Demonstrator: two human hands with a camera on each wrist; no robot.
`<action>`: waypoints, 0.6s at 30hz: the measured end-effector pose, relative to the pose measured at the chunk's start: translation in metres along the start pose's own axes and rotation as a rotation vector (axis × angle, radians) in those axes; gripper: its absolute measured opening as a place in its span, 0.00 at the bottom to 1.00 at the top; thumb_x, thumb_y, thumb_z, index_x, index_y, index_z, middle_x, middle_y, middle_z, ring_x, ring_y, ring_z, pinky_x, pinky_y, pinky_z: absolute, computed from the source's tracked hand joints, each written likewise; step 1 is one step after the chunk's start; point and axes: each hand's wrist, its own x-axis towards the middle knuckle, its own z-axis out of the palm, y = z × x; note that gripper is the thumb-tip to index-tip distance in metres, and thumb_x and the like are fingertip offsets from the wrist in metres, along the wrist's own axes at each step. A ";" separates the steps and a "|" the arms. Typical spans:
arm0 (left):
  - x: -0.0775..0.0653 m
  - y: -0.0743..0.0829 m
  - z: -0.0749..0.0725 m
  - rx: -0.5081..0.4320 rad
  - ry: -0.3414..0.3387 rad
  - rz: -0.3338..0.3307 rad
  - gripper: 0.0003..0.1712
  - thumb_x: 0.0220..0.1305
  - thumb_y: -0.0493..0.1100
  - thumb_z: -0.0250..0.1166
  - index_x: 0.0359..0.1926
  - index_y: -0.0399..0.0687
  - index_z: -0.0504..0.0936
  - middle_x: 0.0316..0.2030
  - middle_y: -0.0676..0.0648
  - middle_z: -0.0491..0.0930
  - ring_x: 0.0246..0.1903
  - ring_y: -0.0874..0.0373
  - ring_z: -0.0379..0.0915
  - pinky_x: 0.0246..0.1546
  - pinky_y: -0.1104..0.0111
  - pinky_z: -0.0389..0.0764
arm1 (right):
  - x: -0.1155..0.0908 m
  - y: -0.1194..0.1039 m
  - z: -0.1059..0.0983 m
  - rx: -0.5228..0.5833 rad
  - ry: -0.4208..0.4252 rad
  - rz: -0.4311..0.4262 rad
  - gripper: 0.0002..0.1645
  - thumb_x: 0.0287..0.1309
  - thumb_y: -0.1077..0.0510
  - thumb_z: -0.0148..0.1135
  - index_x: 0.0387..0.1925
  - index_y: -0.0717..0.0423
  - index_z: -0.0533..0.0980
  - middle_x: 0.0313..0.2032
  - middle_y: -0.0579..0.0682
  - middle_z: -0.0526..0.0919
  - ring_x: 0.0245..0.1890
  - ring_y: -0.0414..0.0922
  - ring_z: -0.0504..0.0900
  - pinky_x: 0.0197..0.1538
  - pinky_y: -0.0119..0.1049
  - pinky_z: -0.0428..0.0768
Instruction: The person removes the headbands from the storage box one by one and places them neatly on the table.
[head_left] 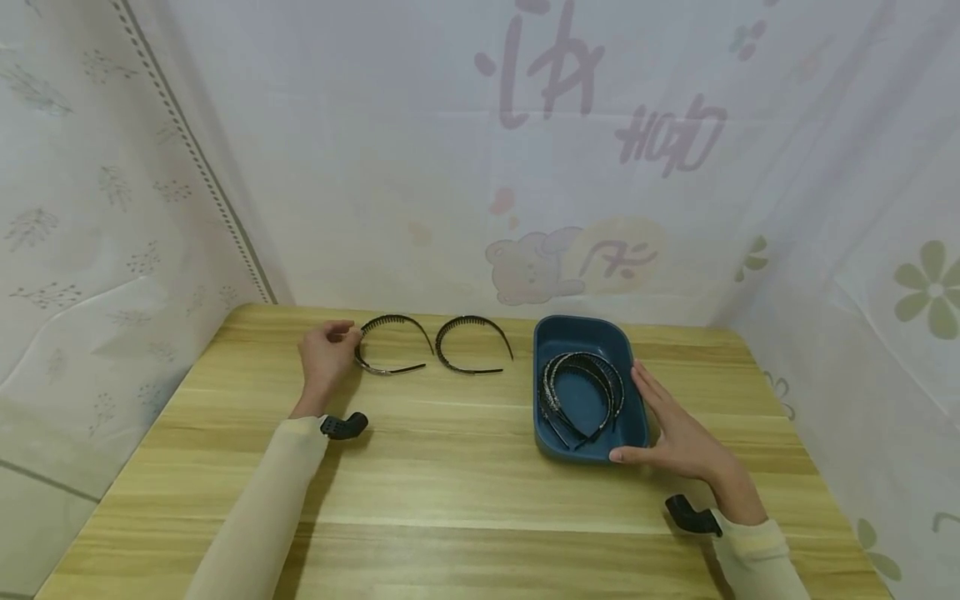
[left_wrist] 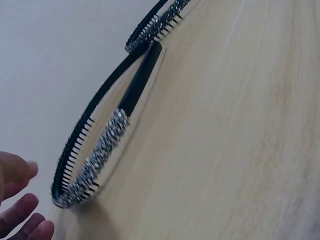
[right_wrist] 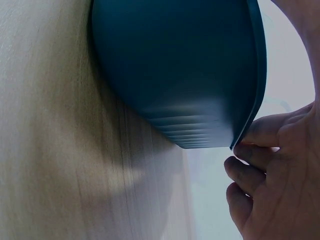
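Two black toothed headbands with glittery trim lie on the table: a left headband [head_left: 392, 371] and a right headband [head_left: 471, 371]. My left hand [head_left: 327, 354] is beside the left headband's curved end. In the left wrist view, its loosely bent fingers [left_wrist: 22, 210] show a gap from that headband [left_wrist: 97, 157] and hold nothing. At the right stands a blue plastic bin [head_left: 585, 329] with several similar headbands [head_left: 551, 392] inside. My right hand [head_left: 686, 442] rests against the bin's right side, thumb at the near corner, fingers extended along the rim; the right wrist view shows fingertips touching the rim [right_wrist: 257, 95].
The wooden table [head_left: 420, 483] carries all of these. A printed white curtain [head_left: 360, 167] hangs behind the table and along both sides. Each sleeve cuff has a black wrist device, a left one [head_left: 345, 426] and a right one [head_left: 692, 515].
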 end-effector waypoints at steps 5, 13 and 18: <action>-0.006 0.011 -0.002 -0.032 -0.023 0.031 0.24 0.71 0.47 0.65 0.62 0.38 0.81 0.59 0.33 0.76 0.59 0.39 0.74 0.52 0.53 0.80 | 0.001 0.001 0.000 -0.005 -0.002 -0.001 0.80 0.46 0.36 0.81 0.83 0.50 0.36 0.83 0.54 0.35 0.81 0.66 0.41 0.70 0.76 0.56; -0.010 0.028 0.001 -0.030 -0.097 0.159 0.30 0.71 0.52 0.66 0.67 0.40 0.77 0.66 0.33 0.72 0.66 0.37 0.67 0.61 0.46 0.77 | 0.002 0.003 -0.001 -0.011 0.003 -0.017 0.80 0.46 0.37 0.82 0.83 0.51 0.37 0.83 0.54 0.35 0.81 0.65 0.41 0.70 0.76 0.56; -0.014 0.036 0.000 -0.001 -0.167 0.185 0.36 0.71 0.57 0.65 0.73 0.43 0.71 0.71 0.34 0.67 0.71 0.36 0.63 0.67 0.43 0.72 | 0.002 0.003 -0.001 -0.013 0.003 -0.016 0.80 0.46 0.37 0.81 0.83 0.52 0.37 0.83 0.54 0.35 0.81 0.65 0.41 0.70 0.75 0.56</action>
